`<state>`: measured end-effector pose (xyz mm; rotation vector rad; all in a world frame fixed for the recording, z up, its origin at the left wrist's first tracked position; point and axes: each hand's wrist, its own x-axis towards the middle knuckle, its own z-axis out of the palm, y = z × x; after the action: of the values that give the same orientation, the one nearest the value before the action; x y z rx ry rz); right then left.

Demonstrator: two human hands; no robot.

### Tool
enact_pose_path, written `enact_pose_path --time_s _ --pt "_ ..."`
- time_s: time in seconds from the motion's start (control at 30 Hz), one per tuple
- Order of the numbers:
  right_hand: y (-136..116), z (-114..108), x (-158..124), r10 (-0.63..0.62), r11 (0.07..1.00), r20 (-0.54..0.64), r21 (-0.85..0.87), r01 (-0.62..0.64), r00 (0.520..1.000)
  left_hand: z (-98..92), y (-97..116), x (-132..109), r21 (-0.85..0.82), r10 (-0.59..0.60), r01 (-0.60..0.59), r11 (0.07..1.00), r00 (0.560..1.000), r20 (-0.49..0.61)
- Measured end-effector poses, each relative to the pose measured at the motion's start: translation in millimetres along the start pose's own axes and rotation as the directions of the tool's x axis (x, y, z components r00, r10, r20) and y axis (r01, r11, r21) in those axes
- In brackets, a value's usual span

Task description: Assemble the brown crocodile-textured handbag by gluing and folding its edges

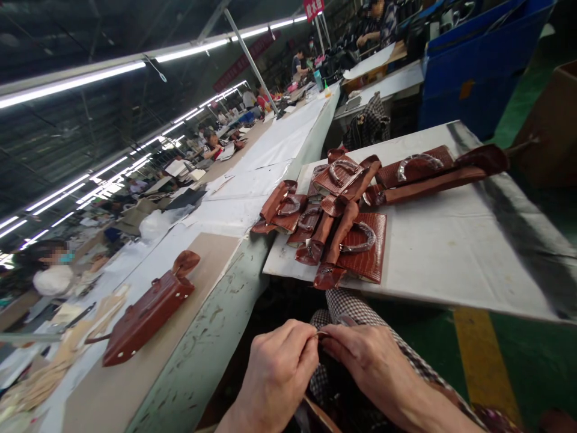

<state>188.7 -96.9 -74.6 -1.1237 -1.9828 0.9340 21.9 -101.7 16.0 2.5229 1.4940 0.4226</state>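
My left hand (278,368) and my right hand (366,359) meet low in the view, above my checked-cloth lap (356,313). Both are closed in a pinch, fingertips touching around something small that I cannot make out. On the white board (455,246) ahead lies a heap of reddish-brown crocodile-pattern leather pieces (342,216) with metal ring handles. A finished brown leather bag (144,316) lies on the long bench (193,355) to my left, out of reach of both hands.
The long workbench runs away to the far end, covered in white sheets (274,150). Other people sit at benches on the left and far back. A blue bin (478,66) stands back right. A brown carton (554,120) is at the right edge; green floor with a yellow line lies below.
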Motion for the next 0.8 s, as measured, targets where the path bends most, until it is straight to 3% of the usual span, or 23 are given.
enact_pose_path --time_s 0.1,0.2,0.3,0.37,0.47,0.57,0.67,0.8 --pt "0.8 0.7 -1.9 -0.005 1.0 0.006 -0.004 0.005 1.0 1.4 -0.2 2.1 0.003 0.004 -0.004 1.0 1.0 0.02" --pt "1.0 1.6 -4.0 -0.004 0.999 0.029 -0.038 0.005 1.0 1.8 -0.4 3.5 -0.092 -0.148 0.155 0.984 0.985 0.085" --pt "1.1 0.2 -2.4 0.0 0.995 0.09 -0.095 0.008 0.996 -2.0 -0.2 5.6 -0.173 -0.311 0.341 0.924 0.934 0.176" --pt "0.3 -2.6 1.9 -0.002 0.989 0.131 -0.144 0.021 0.991 -7.4 0.9 7.2 -0.191 -0.354 0.397 0.897 0.908 0.225" --pt "-4.6 -7.7 9.7 -0.019 0.979 0.148 -0.196 0.049 0.989 -16.2 5.2 6.2 -0.118 -0.314 0.346 0.931 0.922 0.225" --pt "-13.9 -9.9 13.6 -0.052 0.974 0.143 -0.21 0.082 0.988 -20.7 11.9 -2.1 0.084 -0.245 0.235 0.968 0.957 0.152" --pt "-23.8 -7.5 13.0 -0.074 0.961 0.139 -0.256 0.108 0.988 -21.9 18.6 -11.5 0.293 -0.239 0.193 0.936 0.962 0.131" --pt "-33.4 -0.8 12.1 -0.116 0.938 0.114 -0.315 0.147 0.987 -24.2 24.7 -14.9 0.523 -0.3 0.159 0.838 0.934 0.196"
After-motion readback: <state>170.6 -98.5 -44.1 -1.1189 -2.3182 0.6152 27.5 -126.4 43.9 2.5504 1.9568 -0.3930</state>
